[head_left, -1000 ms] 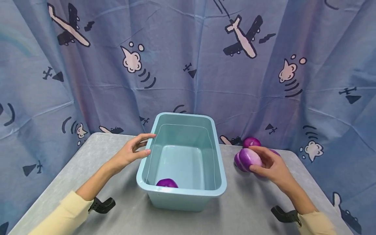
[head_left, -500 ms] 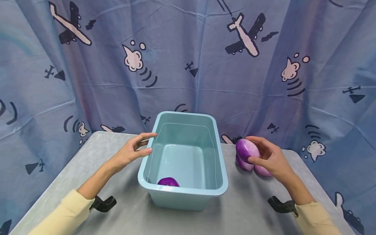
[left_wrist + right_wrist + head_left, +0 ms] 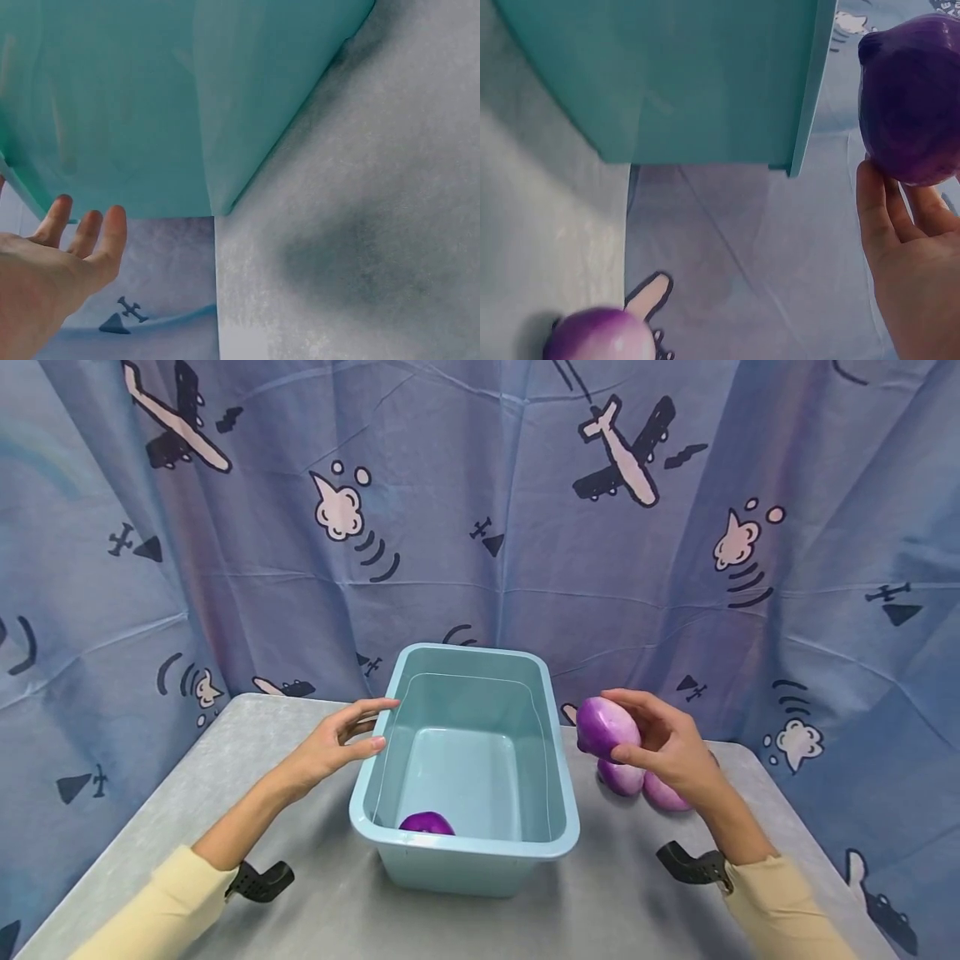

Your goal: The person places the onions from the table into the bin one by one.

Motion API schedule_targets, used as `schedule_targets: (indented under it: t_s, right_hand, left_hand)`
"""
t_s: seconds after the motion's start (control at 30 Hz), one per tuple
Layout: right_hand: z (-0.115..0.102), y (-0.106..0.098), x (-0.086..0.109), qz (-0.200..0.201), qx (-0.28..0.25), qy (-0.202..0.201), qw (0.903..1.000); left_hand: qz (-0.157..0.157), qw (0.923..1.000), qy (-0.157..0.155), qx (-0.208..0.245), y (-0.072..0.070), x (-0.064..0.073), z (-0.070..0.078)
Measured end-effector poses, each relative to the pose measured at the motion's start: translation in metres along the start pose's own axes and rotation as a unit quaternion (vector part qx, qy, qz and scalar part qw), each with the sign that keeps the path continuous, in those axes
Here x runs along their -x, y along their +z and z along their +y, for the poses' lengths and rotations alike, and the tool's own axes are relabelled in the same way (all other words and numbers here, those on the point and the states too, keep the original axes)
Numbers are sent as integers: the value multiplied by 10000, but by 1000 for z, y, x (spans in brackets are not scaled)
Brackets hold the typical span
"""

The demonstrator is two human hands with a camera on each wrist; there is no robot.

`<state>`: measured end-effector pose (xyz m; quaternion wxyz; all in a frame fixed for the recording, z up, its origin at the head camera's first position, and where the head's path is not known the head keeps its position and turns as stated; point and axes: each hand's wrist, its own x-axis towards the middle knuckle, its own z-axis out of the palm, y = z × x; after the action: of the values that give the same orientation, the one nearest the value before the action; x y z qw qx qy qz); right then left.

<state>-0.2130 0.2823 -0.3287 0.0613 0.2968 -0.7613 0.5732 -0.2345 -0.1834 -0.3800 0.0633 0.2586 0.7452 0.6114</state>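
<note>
At three o'clock from the blue tub, our right hand grips a purple onion; at nine o'clock, our left hand rests relaxed at the rim. We should hold the onion above rim height when crossing.

My pale yellow left sleeve lies at eight o'clock in the head view and my matching right sleeve at four, both plain, each ending in a creased cuff below my bare left hand and right hand. Beside the cuffs I wear black, curved wrist mounts: the left mount juts toward three o'clock, the right mount toward ten.
</note>
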Motion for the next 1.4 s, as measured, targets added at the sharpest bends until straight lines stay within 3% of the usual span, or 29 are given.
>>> schedule_targets:
  t_s: [0.4, 0.83, 1.17, 1.4]
  right_hand:
    - [-12, 29, -22, -338, 28, 41, 9994]
    - [-9, 44, -39, -885, 7, -281, 9957]
    - [-11, 42, -38, -1017, 98, -347, 9942]
    - [-13, 28, -30, -849, 114, -337, 9958]
  left_hand:
    - [24, 10000, 29, -46, 0, 0, 0]
    - [82, 9999, -29, -103, 0, 0, -4]
    - [94, 9998, -43, -150, 0, 0, -2]
    - [87, 9998, -9, -191, 0, 0, -3]
